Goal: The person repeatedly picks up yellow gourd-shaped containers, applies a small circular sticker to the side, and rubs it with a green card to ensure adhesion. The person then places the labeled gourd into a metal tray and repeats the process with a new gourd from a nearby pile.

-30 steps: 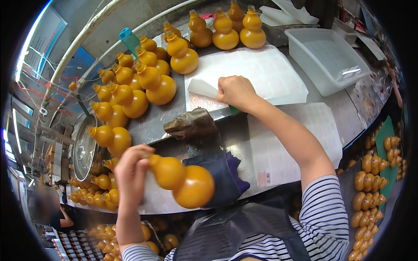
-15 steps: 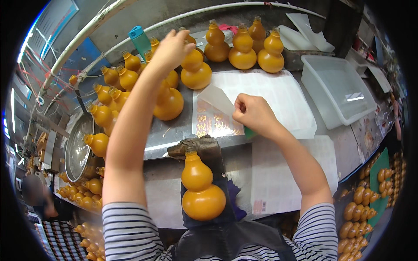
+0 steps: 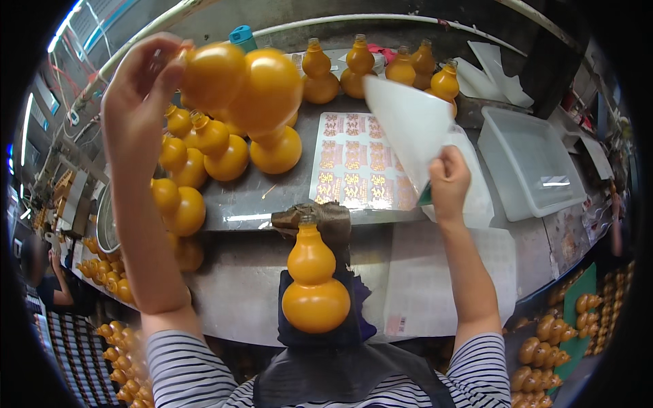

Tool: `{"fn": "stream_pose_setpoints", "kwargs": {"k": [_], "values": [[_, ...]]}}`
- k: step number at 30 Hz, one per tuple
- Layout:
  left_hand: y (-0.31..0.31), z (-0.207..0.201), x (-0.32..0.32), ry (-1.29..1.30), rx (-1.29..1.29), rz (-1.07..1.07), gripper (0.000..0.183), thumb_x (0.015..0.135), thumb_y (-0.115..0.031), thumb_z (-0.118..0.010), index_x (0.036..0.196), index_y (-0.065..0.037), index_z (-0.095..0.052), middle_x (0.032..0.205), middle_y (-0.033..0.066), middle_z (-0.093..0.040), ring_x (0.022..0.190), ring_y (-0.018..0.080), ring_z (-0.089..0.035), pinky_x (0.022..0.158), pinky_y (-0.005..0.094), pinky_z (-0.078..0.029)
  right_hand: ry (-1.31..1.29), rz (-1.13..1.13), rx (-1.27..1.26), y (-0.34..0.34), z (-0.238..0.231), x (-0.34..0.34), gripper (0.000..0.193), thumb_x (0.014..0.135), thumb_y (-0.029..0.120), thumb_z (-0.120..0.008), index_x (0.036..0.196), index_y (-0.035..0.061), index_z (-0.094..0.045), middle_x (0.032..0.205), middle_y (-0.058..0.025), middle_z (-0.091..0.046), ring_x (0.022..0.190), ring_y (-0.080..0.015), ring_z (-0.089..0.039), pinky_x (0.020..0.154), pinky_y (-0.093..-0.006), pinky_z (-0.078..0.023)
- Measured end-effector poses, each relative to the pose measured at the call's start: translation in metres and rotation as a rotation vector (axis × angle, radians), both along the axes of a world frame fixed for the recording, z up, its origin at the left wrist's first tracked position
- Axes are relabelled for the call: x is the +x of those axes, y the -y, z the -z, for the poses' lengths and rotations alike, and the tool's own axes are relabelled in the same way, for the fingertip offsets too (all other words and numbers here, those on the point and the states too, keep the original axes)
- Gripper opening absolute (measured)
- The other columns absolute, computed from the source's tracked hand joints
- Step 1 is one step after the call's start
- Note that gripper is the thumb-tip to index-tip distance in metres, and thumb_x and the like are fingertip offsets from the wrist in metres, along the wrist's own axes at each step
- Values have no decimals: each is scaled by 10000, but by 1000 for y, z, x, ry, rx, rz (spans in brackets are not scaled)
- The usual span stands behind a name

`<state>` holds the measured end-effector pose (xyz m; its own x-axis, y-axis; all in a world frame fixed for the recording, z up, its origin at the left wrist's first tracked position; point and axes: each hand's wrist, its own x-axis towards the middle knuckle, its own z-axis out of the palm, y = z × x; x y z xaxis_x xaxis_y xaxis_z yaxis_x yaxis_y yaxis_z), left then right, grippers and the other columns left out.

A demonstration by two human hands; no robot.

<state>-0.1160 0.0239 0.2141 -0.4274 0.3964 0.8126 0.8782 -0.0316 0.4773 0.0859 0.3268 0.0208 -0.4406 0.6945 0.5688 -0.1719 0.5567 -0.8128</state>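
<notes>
My left hand (image 3: 139,95) grips a yellow gourd-shaped bottle (image 3: 265,88) by its neck, raised and tipped sideways above the other bottles. My right hand (image 3: 450,183) is closed on a whitish translucent sheet (image 3: 407,126) that it lifts and folds back. Below that fist a small green piece (image 3: 424,197) pokes out; its kind is hidden. A sheet of gold-and-red printed stickers (image 3: 352,160) lies flat on the metal table beside it. Right in front of me another gourd-shaped bottle (image 3: 315,299) lies on a dark padded rest, neck pointing away, touched by neither hand.
Several yellow gourd bottles (image 3: 224,153) crowd the table's left side; more stand along the back. A clear plastic bin (image 3: 534,166) sits at the right. A white printed sheet (image 3: 425,279) hangs over the front edge. Another person (image 3: 58,279) is at the far left.
My left hand has come back toward the left with a gourd bottle lifted in it. My right hand has moved right, pulling the translucent sheet up and uncovering more stickers.
</notes>
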Motion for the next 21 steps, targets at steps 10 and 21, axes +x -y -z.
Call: {"fn": "stream_pose_setpoints", "kwargs": {"k": [10,21], "values": [[89,95,10,387,-255,-162,226,882,61,-567,1099,2,-580,1035,-2,-580,916,52,-541,828,192,-439,-362,213,32,-16,-10,38,77,947,111,-561,989,47,-555,767,24,-492,633,-55,-423,557,-208,-388],[51,128,5,175,-208,-396,221,832,-137,-681,1002,-25,-595,981,185,-653,938,373,-627,783,436,-502,1313,375,971,-67,-6,-58,263,829,206,-576,1042,63,-638,995,-182,-681,931,-374,-649,789,-478,-510]]}}
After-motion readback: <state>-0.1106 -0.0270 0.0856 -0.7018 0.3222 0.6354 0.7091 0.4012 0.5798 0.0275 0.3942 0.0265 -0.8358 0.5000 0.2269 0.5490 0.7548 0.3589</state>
